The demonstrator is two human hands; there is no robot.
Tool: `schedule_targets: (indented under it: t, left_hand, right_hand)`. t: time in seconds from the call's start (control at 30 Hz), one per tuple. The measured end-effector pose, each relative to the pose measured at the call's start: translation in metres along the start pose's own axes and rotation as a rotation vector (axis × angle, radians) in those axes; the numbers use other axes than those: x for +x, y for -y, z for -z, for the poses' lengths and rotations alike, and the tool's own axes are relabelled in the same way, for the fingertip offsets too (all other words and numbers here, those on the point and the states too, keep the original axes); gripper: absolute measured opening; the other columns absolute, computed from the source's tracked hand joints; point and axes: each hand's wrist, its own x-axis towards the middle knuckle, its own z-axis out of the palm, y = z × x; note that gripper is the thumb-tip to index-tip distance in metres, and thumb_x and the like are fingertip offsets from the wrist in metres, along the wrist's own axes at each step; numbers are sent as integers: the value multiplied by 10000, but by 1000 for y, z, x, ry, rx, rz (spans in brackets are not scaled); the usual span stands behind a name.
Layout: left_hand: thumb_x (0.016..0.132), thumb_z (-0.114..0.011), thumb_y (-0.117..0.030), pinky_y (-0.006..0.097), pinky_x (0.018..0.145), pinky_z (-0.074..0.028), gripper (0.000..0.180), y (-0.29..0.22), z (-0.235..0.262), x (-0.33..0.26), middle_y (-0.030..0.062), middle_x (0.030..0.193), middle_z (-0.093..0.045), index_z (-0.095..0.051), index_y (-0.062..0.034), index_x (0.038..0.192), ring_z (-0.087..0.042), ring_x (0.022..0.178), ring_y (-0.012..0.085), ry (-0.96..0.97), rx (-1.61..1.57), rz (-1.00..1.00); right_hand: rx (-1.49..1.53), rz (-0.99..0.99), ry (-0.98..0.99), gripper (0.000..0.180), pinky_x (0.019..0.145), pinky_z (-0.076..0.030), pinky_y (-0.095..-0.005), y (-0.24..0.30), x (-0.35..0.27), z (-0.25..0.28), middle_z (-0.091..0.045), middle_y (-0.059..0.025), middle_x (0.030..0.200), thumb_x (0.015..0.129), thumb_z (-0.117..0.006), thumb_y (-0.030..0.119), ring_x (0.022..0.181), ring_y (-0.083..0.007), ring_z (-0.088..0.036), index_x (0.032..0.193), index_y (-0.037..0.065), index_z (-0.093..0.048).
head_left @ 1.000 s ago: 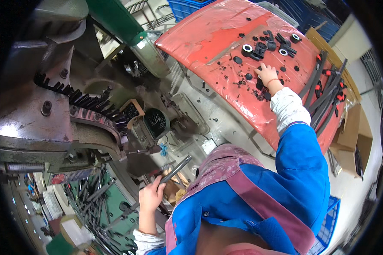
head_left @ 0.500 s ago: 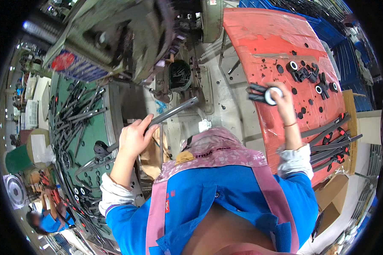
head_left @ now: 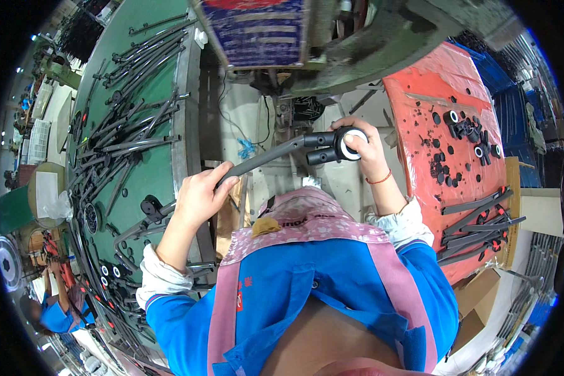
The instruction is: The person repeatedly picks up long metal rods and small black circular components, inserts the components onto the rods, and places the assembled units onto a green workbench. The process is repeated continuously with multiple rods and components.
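I see my left hand [head_left: 197,197] closed around a dark grey rod [head_left: 263,160], held level above the gap between benches; my right hand [head_left: 366,147] pinches a black-and-white ring [head_left: 352,144] onto its forked end.

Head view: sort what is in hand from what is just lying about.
In hand:
- dark metal rod, left hand gripping it
- black ring with white centre at the rod's end, right hand on it

Lying about:
- rods on the green table
- black parts on the red tray
- cardboard box
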Motion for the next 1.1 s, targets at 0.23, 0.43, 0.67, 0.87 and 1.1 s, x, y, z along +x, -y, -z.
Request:
schedule_targets:
  t: [0.23, 0.43, 0.67, 0.87, 1.1]
  left_hand:
    - [904, -613, -369, 452, 631, -527, 308, 28, 23, 4, 131, 817, -682, -648, -142, 1110, -659, 742, 364, 158, 26, -25]
    - [894, -621, -357, 454, 666, -525, 304, 35, 17, 29, 149, 843, -687, -676, -124, 1081, -656, 776, 376, 166, -78, -39]
    - [917, -592, -345, 451, 658, -512, 322, 43, 18, 59, 164, 794, -675, -674, -108, 1119, -653, 745, 376, 146, -28, -12]
    - [937, -558, -392, 466, 685, -525, 328, 50, 22, 79, 163, 788, -676, -679, -133, 1098, -655, 781, 384, 137, -31, 62]
    - [947, -540, -400, 451, 705, -523, 339, 62, 10, 89, 173, 774, -672, -689, -126, 1080, -654, 782, 390, 274, -143, 174]
  right_hand:
    - [-126, 55, 166, 345, 797, -479, -283, 2, 22, -24, -673, -87, 919, 787, -639, 270, 854, -158, -612, 964, -25, -654]
    - [-33, 35, 140, 335, 693, -453, -245, -4, 29, -47, -633, -34, 845, 806, -642, 276, 753, -104, -560, 962, -20, -658]
    - [53, -119, -56, 239, 842, -483, -289, -11, 53, -47, -688, -87, 1019, 865, -605, 155, 923, -161, -626, 1015, -16, -680]
    - [-809, 366, -134, 308, 924, -469, -387, -56, 80, -20, -681, -103, 1104, 854, -683, 161, 1019, -266, -622, 1151, 79, -666]
    - [-983, 603, -119, 331, 927, -433, -469, -71, 97, -14, -600, -194, 1193, 891, -587, 117, 1096, -376, -551, 1211, 34, -591]
